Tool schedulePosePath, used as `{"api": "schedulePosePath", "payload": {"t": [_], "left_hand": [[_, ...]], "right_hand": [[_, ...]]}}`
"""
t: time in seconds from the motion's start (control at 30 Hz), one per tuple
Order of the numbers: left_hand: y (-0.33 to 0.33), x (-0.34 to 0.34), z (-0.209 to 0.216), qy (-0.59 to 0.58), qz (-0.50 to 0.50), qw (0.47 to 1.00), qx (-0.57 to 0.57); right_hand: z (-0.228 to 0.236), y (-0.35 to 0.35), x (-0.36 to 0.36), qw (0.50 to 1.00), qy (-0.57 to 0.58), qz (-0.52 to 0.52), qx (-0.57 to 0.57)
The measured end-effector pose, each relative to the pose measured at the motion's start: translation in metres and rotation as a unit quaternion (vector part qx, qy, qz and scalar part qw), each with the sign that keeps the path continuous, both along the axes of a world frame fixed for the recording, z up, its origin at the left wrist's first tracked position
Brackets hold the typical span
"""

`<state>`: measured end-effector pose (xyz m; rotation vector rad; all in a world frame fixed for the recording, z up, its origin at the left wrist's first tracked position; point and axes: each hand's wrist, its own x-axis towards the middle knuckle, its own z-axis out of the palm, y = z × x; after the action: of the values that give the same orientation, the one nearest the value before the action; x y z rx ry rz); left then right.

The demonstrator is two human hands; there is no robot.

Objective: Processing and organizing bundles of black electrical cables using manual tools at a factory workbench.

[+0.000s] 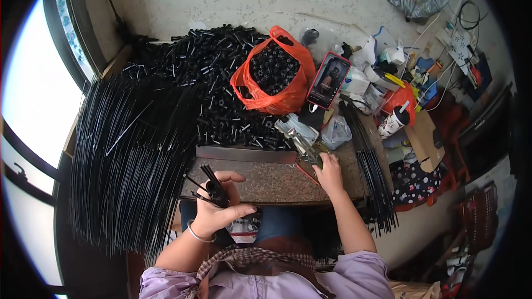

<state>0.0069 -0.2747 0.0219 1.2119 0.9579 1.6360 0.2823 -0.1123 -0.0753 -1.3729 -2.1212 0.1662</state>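
Observation:
Over the front edge of the worktable, my left hand (pixel 221 202) is closed round a black tubular plastic part (pixel 216 192). Several thin black rods stick out of it, some upward and some to the left; its lower end is hidden in my palm. The thumb of that hand stretches out to the right. My right hand (pixel 329 171) lies at the right of the tabletop and grips the handle end of a silver, plier-like metal tool (pixel 302 143). The tool's head points up and left, toward a heap of small black tubular parts (pixel 221 122).
A long sheaf of thin black rods (pixel 127 171) covers the left side; another bundle (pixel 374 171) hangs at the right. A red plastic bag (pixel 282 99) of black parts stands behind, beside a lit phone (pixel 329 80). A low strip (pixel 246 154) edges the heap. Clutter includes a patterned cup (pixel 390 124).

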Motion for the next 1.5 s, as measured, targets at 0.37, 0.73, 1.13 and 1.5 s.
{"api": "schedulePosePath", "payload": {"t": [0.37, 0.73, 1.13, 1.5], "left_hand": [[0.017, 0.004, 0.001, 0.010, -0.039, 0.999, -0.033], [-0.003, 0.023, 0.017, 0.121, -0.069, 0.989, -0.057], [-0.030, 0.038, 0.022, 0.044, -0.032, 0.998, 0.015], [-0.038, 0.031, 0.029, 0.082, 0.029, 0.995, 0.046]], "right_hand": [[-0.006, 0.004, -0.003, 0.996, -0.059, 0.054, 0.028], [0.071, -0.069, -0.062, 0.788, 0.536, 0.077, -0.294], [0.123, -0.173, -0.117, 0.649, 0.648, 0.242, -0.317], [0.115, -0.175, -0.131, 0.801, 0.525, 0.275, -0.084]]}}
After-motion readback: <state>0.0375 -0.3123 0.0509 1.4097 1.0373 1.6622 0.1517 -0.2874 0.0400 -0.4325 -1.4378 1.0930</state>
